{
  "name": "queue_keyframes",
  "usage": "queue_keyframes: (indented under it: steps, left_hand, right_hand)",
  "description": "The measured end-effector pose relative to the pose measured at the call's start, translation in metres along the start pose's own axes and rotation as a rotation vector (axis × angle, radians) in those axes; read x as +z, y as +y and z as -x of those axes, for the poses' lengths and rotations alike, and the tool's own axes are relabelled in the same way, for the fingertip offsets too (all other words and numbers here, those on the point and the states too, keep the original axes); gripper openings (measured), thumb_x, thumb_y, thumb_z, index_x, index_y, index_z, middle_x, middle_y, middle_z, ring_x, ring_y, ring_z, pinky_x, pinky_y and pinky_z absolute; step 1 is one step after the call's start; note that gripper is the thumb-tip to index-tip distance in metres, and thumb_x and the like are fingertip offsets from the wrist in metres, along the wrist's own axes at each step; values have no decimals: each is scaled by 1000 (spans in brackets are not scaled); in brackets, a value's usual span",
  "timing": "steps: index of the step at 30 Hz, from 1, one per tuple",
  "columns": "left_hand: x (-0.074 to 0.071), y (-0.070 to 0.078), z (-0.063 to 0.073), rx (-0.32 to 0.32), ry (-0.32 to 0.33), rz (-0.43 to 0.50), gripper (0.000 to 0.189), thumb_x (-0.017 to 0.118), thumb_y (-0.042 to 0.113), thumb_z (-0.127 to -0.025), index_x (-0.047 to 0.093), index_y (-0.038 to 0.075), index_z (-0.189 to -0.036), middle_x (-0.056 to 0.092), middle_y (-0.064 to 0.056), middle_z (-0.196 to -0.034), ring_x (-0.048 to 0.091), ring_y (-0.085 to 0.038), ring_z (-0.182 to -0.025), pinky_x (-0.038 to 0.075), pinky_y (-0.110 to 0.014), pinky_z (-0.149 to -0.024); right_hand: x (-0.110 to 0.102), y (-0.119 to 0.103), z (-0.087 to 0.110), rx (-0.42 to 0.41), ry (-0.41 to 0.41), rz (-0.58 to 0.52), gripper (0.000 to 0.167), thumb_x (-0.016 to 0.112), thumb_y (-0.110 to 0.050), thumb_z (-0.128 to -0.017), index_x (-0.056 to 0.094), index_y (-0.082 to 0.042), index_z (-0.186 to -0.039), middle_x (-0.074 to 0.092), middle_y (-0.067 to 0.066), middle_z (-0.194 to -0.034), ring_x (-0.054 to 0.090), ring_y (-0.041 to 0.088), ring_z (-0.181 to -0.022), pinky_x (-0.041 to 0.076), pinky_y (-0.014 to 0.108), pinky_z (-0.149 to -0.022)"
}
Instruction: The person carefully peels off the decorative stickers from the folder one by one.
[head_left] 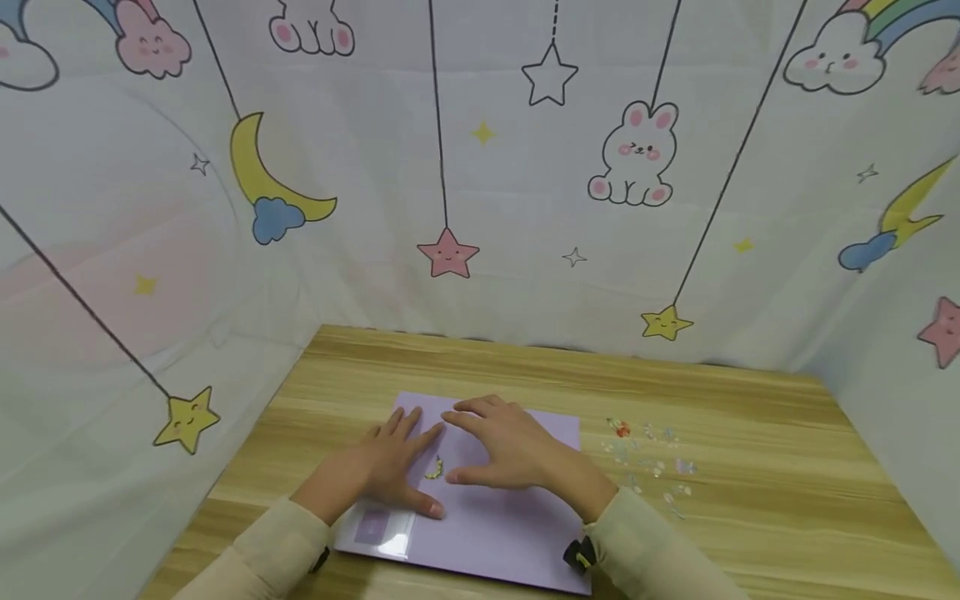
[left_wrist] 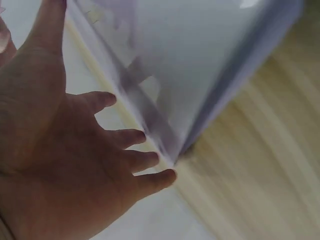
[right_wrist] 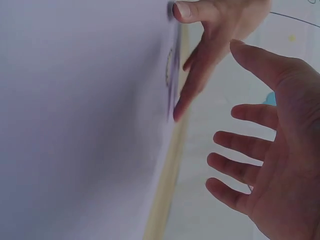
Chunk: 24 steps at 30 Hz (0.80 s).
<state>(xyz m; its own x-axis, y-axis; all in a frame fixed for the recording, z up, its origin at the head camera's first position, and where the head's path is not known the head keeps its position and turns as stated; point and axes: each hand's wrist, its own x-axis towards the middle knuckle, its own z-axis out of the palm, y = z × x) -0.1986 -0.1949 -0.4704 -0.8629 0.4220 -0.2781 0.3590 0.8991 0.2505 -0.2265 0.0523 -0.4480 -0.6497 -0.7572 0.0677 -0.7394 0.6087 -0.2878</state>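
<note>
A flat lilac board [head_left: 510, 533] lies on the wooden table. Near its middle sits a small yellow-green crescent piece [head_left: 435, 468], also visible edge-on as a thin dotted arc [right_wrist: 168, 69] in the right wrist view. My left hand [head_left: 393, 468] is spread over the board's left part, thumb and index finger on either side of the crescent. To the right of the piece, my right hand [head_left: 513, 446] hovers palm down with its fingers loosely extended and nothing held. In the right wrist view its fingers [right_wrist: 245, 145] stand apart from the board.
A clear glossy sheet with a purple rectangle [head_left: 372, 527] lies at the board's lower left corner. Several small loose pieces, one red and orange [head_left: 622, 428], are scattered on the wooden table [head_left: 795, 500] right of the board. A white printed curtain [head_left: 510, 192] surrounds the table.
</note>
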Motion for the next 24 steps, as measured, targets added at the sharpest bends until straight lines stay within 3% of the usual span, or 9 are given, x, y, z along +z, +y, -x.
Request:
queue_keyframes:
  steps: [4,13,19,24]
  left_hand:
    - [6,-4,-2,30,16,-35,129,71,89,-73,24,18,-171,9,-25,-175,5,-48,-161,19,-64,-125]
    - [15,-11,-1,67,58,-68,131,69,91,-73,26,15,-170,9,-29,-174,8,-51,-159,24,-64,-123]
    - [27,-16,-5,91,110,-90,132,69,92,-71,28,13,-169,8,-30,-173,8,-53,-158,23,-65,-123]
    - [28,-18,-6,110,118,-111,132,68,92,-72,26,13,-170,7,-28,-174,6,-51,-159,20,-63,-125]
  right_hand:
    - [7,-2,-12,-16,-33,38,75,73,-64,-93,59,-22,-153,58,1,-150,53,24,-137,51,52,-105]
    - [22,-3,-30,-73,-109,55,54,85,-41,-90,72,-16,-136,65,0,-130,61,16,-120,55,35,-96]
    - [34,-1,-38,-104,-138,86,37,86,-32,-90,78,-18,-123,66,-1,-127,63,15,-119,53,33,-100]
    - [39,-1,-39,-118,-133,102,29,86,-28,-90,79,-20,-117,64,-1,-135,61,17,-126,51,35,-105]
